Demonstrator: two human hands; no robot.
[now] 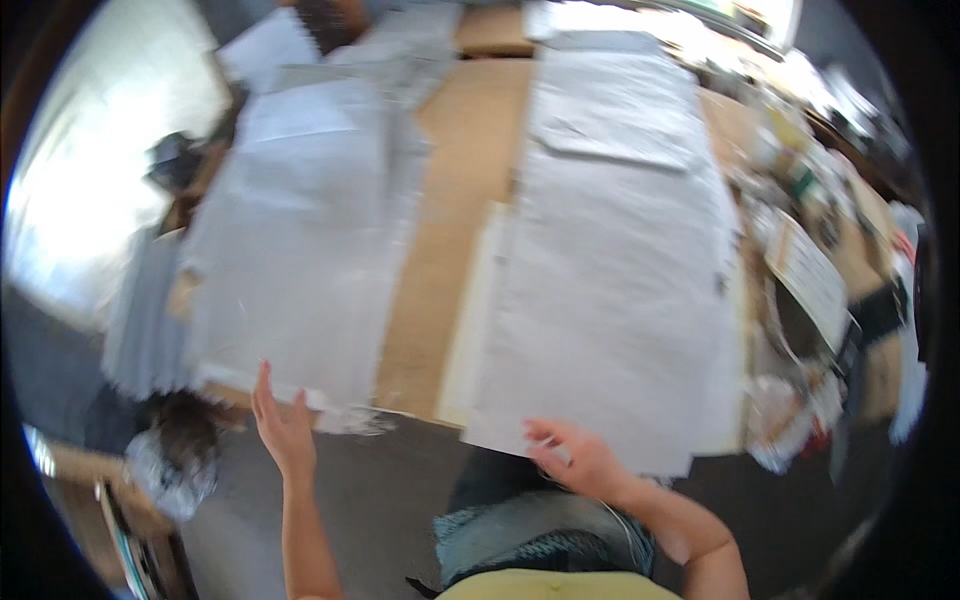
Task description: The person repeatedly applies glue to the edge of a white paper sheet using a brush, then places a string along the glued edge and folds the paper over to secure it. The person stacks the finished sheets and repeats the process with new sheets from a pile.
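Note:
On the left of the table lies a stack of thin white sheets [300, 230] with uneven near edges. My left hand [285, 432] is raised by its near edge, fingers spread, holding nothing. A second long stack of white sheets [610, 290] lies on the right, over a cream-coloured layer [468, 345] that shows along its left side. Across the far end of this stack rests a folded white piece [615, 105]. My right hand [580, 460] is over its near edge, slightly blurred, the fingers loosely bent and apart. Whether the fingertips touch the sheet I cannot tell.
Brown board [450, 200] shows between the stacks. Clutter crowds the table's right side, with a container with a pale label [808, 275] and clear plastic bags [780, 420]. A plastic-covered bundle [178, 460] sits at the lower left, near a wooden piece of furniture [90, 500].

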